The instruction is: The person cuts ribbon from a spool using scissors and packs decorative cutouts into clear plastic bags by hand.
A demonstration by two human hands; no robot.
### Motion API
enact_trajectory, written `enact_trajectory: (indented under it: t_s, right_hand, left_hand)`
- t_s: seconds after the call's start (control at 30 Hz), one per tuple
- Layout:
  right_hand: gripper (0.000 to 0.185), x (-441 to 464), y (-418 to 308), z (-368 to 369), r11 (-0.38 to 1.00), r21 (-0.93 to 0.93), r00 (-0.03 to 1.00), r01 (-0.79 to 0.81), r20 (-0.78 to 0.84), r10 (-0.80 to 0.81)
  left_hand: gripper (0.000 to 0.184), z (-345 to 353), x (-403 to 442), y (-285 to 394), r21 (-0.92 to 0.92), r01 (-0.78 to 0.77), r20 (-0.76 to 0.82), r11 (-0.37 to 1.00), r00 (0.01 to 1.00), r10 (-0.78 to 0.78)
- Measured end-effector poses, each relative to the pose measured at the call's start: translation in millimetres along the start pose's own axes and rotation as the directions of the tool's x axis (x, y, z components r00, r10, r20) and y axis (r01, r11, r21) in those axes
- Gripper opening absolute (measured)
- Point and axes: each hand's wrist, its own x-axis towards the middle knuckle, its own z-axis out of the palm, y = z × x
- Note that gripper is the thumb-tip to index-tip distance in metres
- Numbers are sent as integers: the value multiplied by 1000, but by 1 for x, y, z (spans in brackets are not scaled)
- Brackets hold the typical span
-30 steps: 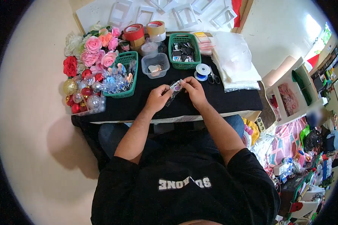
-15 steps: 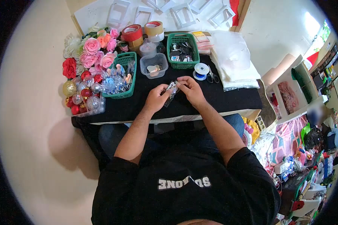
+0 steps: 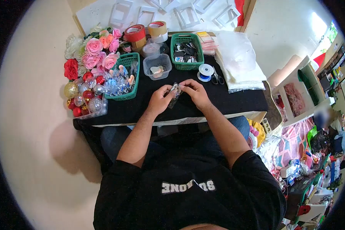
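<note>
A small clear plastic packet (image 3: 174, 96) with a white and dark piece in it is held between my hands over the black cloth (image 3: 149, 111). My left hand (image 3: 160, 99) pinches its left side between thumb and fingers. My right hand (image 3: 195, 93) has thumb and fingertips closed on its upper right edge. Just beyond my hands stands a clear plastic tub (image 3: 157, 61) with a few pale pieces inside. Near my right hand are a ribbon spool (image 3: 206, 70) and scissors (image 3: 217, 76).
A green basket (image 3: 187, 67) holds dark pieces; another green basket (image 3: 135, 86) holds wrapped items. Baubles (image 3: 88, 94), artificial flowers (image 3: 94, 46), tape rolls (image 3: 135, 33) and a plastic sheet stack (image 3: 239, 57) surround the work area. White frames (image 3: 187, 16) lie at the back.
The packet has turned more upright between my hands and shifted slightly left. My right hand has moved slightly left and still grips the packet's edge.
</note>
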Motion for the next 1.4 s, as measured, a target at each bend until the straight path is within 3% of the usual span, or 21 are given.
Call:
enact_trajectory:
  t_s: [0.07, 0.5, 0.6, 0.87, 1.0, 1.17, 1.4]
  right_hand:
    - [16, -3, -8, 3, 993, 116, 1000, -8, -27, 11]
    - [18, -6, -10, 1, 995, 72, 997, 66, -39, -64]
    - [18, -8, -18, 3, 998, 68, 997, -9, -70, 13]
    - [20, -7, -16, 3, 998, 64, 998, -20, -51, 24]
    - [18, -6, -13, 5, 1000, 19, 996, -21, -86, 22]
    - [16, -5, -7, 7, 995, -73, 998, -64, 3, 64]
    - [16, -4, -5, 1, 997, -1, 996, -79, -32, 79]
  left_hand:
    - [20, 0, -1, 4, 7, 34, -5, 999, 999, -34]
    - [22, -1, -3, 10, 82, -9, -71, 997, 997, 14]
    - [20, -1, -3, 8, 37, -70, -107, 997, 992, 73]
    - [22, -4, -1, 2, 414, -267, -218, 870, 899, 379]
    - [25, -3, 0, 0, 475, -273, -234, 837, 877, 419]
    - [26, -2, -2, 1, 584, -276, -232, 764, 844, 483]
    - [24, 0, -2, 3, 646, -251, -226, 721, 839, 494]
